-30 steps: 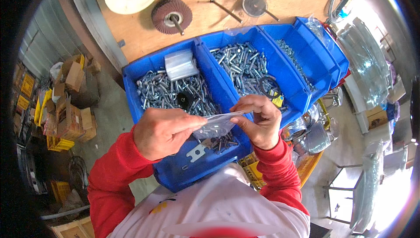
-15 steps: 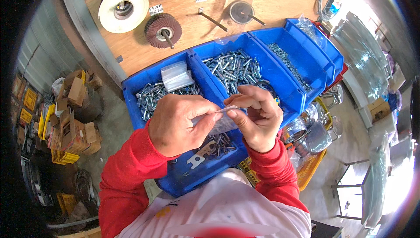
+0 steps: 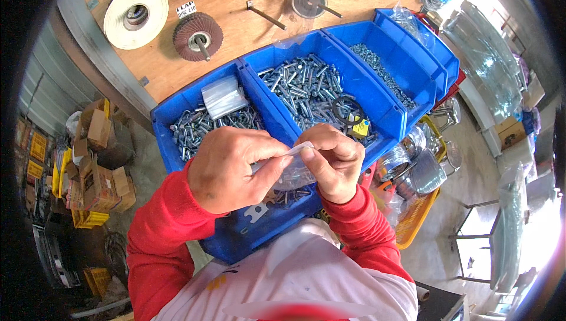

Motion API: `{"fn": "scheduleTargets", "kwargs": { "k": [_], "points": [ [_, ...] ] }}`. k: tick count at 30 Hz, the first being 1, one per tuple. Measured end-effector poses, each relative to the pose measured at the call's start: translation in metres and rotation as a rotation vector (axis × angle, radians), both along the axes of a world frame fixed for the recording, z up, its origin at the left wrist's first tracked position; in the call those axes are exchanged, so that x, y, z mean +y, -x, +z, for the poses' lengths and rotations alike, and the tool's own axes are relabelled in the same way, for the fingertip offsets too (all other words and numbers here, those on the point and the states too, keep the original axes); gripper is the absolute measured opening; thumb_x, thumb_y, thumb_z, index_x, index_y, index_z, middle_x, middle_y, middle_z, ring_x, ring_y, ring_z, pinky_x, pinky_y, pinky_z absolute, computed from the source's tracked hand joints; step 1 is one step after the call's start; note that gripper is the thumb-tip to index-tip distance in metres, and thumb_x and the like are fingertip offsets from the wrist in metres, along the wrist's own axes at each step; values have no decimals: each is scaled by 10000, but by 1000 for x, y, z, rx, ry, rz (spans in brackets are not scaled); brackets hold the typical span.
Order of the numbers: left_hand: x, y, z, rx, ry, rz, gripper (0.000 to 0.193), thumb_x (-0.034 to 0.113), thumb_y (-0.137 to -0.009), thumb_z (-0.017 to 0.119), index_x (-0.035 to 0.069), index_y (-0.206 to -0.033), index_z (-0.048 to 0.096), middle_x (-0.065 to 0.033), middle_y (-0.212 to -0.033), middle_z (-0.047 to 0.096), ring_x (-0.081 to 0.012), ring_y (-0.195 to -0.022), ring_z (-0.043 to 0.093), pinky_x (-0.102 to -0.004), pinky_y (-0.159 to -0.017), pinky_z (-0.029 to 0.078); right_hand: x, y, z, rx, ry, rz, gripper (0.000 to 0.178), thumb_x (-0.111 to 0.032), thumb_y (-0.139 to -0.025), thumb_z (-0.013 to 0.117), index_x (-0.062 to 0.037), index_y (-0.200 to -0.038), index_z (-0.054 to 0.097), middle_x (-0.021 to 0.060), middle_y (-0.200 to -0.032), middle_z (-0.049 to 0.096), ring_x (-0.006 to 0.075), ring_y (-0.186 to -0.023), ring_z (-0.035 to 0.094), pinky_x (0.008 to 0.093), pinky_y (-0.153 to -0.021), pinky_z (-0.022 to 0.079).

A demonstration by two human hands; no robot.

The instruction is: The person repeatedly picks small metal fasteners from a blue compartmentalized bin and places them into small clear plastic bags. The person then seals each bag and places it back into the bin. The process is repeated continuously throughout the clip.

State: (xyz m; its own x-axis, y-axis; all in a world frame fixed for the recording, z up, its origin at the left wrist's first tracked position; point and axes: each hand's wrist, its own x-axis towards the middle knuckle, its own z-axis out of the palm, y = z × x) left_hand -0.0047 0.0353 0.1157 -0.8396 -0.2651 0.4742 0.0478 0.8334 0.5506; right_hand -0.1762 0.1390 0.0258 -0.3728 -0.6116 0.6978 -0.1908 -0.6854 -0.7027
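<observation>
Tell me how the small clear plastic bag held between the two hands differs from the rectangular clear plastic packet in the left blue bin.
The small clear plastic bag is held by the left hand and the right hand, while the rectangular clear plastic packet lies on silver metal bolts, untouched. The bag is partly hidden by the hands; the packet's top shows plainly. Both look like clear, shiny plastic.

Bag, small, clear plastic: upper edge is pinched by left hand and right hand; lower part is left hanging, partly hidden.
</observation>
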Motion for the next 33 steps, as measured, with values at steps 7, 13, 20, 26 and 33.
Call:
{"fn": "scheduleTargets", "kwargs": {
  "k": [7, 13, 20, 26, 33],
  "points": [
    [-3, 10, -5, 28, 31, -43, 76, 91, -867, 711, 27, -827, 717, -152, -769, 697, -347, -659, 680, -413, -569, 526, 0, 1, 5, 16, -19, -33, 47, 5, -862, 754, 21, -864, 710, 128, -859, 720, 213, -774, 670, 333, -724, 508],
    [-5, 8, -8, 19, 63, -7, 62, 88, -853, 712, 36, -819, 716, -143, -761, 702, -332, -649, 682, -420, -585, 527, 4, 7, 7, 150, -39, -134, 67, -29, -877, 765, 12, -873, 712, 134, -864, 722, 223, -771, 675, 340, -724, 512],
    [-6, 5, -9, 47, 102, -33, 67, 70, -863, 723, 27, -812, 728, -128, -685, 675, -318, -589, 653, -416, -563, 452, 7, 11, 7, 173, -105, -97, 78, -34, -884, 772, 16, -868, 714, 131, -853, 720, 220, -753, 675, 336, -703, 513],
    [-11, 1, -5, -2, 136, -5, 89, 122, -874, 730, 40, -840, 740, -124, -734, 712, -306, -646, 691, -397, -606, 508, 8, 13, 7, 76, -106, -95, 75, -35, -883, 777, 21, -879, 727, 127, -849, 725, 213, -750, 680, 328, -704, 517],
    [-17, -2, -4, 16, -4, -3, 154, 137, -921, 726, 3, -852, 761, -162, -732, 714, -308, -631, 704, -382, -573, 522, 13, 15, 12, -9, -121, -106, 57, -1, -883, 765, 36, -876, 722, 106, -836, 721, 175, -737, 648, 309, -686, 489]
  ]
}}
